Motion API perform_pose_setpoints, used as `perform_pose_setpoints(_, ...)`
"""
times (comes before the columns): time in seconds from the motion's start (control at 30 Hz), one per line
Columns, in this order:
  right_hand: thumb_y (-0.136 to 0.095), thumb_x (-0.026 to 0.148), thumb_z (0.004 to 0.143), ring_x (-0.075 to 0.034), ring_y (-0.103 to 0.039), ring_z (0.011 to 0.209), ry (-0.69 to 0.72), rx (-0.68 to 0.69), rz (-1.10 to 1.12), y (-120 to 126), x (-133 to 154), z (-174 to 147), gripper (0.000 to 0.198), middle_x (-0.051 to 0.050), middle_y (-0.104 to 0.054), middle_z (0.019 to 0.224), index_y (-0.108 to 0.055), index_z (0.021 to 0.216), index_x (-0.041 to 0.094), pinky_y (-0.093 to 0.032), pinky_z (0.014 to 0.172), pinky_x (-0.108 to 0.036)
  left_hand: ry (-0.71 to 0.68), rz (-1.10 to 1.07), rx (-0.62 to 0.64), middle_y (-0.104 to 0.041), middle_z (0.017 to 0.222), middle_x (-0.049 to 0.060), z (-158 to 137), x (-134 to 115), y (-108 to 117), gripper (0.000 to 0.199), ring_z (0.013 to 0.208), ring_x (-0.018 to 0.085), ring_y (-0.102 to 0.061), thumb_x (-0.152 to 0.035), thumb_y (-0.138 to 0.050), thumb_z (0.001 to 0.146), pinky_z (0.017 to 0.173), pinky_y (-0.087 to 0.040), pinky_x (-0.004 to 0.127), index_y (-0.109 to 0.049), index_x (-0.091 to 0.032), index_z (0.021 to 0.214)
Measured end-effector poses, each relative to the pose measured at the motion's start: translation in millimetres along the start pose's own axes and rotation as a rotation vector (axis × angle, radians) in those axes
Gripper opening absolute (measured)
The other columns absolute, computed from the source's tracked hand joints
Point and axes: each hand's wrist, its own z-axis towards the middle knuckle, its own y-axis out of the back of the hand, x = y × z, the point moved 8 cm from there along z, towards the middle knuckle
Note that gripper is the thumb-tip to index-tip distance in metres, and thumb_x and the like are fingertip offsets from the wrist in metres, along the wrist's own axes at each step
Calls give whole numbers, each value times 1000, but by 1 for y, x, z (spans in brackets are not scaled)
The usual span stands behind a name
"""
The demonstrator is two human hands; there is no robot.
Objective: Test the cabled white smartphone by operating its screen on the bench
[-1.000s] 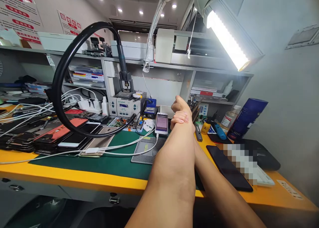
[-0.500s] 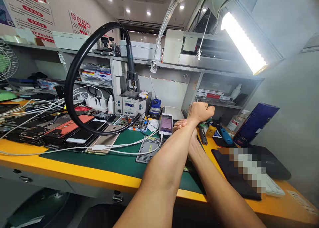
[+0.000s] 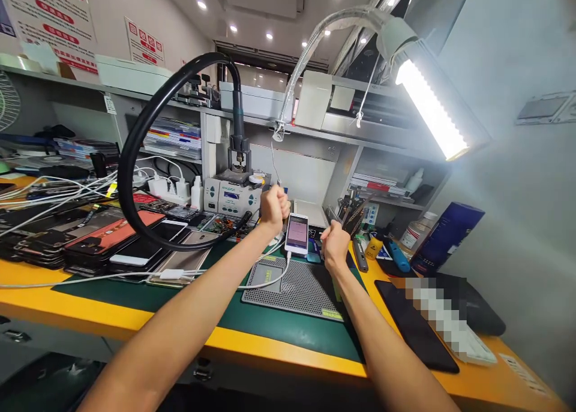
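My left hand (image 3: 272, 210) is closed in a fist in front of the grey hot-air station (image 3: 231, 195), left of the upright white phone (image 3: 297, 233). What the fist holds, if anything, is hidden. On the phone's other side, my right hand (image 3: 335, 244) is closed too, close to a holder of tools (image 3: 351, 214). Its fingers point away from me, so their contents cannot be made out. A white charging cable (image 3: 286, 271) runs into the bottom of the lit phone. Below the hands lies a grey perforated mat (image 3: 299, 286) on the green mat (image 3: 252, 327).
Stacked phones (image 3: 103, 241) and tangled white cables crowd the left. A black flexible hose (image 3: 128, 142) loops above them. A bright lamp (image 3: 432, 109) hangs at the upper right. A bottle (image 3: 416, 232), a blue box (image 3: 447, 238) and a black pad (image 3: 416, 328) are at right.
My arms were crossed, with my left hand over at the right by the tools. It has swung left past the phone, uncovering the perforated mat and my right hand. The view has shifted slightly.
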Motion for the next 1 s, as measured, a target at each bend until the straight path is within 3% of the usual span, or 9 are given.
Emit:
perform_pose_setpoints(0.1,-39,50,93,-18,-50,50,175,8,-293,-4,15,-10,57,-3,-52,45,-67,53,19,-33,56,-31,95,-86,-84,-9,44,-9,-8,14,34,34,39,7,-3,-24,-42,73,39,-5,24,-14,-24,55)
perform_pose_setpoints(0.2,-34,50,96,-21,-59,61,250,98,-466,-11,17,-17,62,-6,-65,55,-80,73,16,-35,63,-32,153,-159,-97,-12,44,-9,-16,23,43,33,37,6,-6,-23,-45,71,38,-6,22,-16,-24,54)
perform_pose_setpoints(0.43,-32,46,101,-26,-69,82,308,221,-688,-21,11,-21,58,-10,-79,86,-84,91,22,-42,74,-33,214,-272,-139,-12,46,-8,-15,22,49,31,37,6,-8,-22,-42,72,38,-6,22,-18,-23,53)
perform_pose_setpoints(0.6,-31,44,101,-25,-68,76,278,304,-814,-29,4,-25,56,-9,-78,80,-84,98,24,-40,69,-32,224,-291,-159,-13,46,-7,-13,22,54,30,37,6,-10,-23,-43,72,38,-6,23,-19,-22,53)
perform_pose_setpoints(0.83,-32,44,101,-24,-69,81,372,175,-676,-23,19,-29,57,-9,-79,89,-84,90,21,-41,74,-32,234,-278,-152,-13,45,-7,-14,24,52,31,37,6,-10,-22,-44,70,38,-6,24,-20,-22,51)
perform_pose_setpoints(1.0,-35,47,99,-22,-64,68,301,162,-542,-25,15,-30,59,-7,-72,66,-83,79,19,-37,66,-31,236,-240,-124,-14,44,-7,-15,25,50,30,37,7,-10,-23,-43,69,37,-8,24,-23,-22,48)
